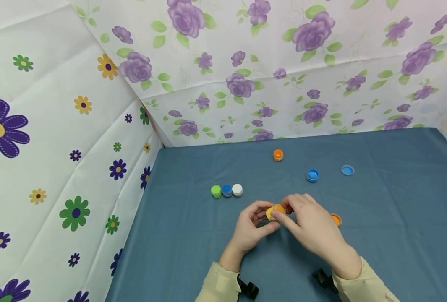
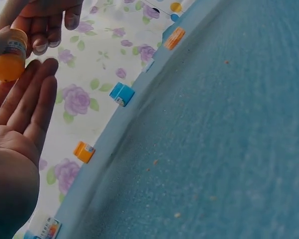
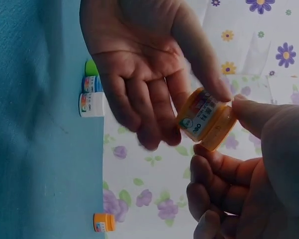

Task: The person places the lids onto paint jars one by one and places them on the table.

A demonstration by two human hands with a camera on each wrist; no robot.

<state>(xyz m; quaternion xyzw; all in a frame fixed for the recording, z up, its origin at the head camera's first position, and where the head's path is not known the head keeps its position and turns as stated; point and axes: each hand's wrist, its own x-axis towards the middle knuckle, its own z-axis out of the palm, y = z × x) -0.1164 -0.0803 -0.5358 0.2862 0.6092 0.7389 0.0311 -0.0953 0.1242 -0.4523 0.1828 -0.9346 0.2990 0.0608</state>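
Above the blue cloth (image 1: 170, 251), the left hand (image 1: 247, 227) pinches the body of a tilted yellow-orange jar (image 1: 274, 211) and the right hand (image 1: 315, 224) its apparent lid (image 3: 221, 130), which, yielding suddenly under uneven grip, could spill any contents.

A yellow-orange jar (image 3: 207, 119), its printed label (image 3: 200, 113) showing and lid (image 3: 221, 129) on, is held tilted above the surface (image 1: 178, 243), pinched by left fingers (image 3: 201, 59) and right fingers (image 3: 253, 112).
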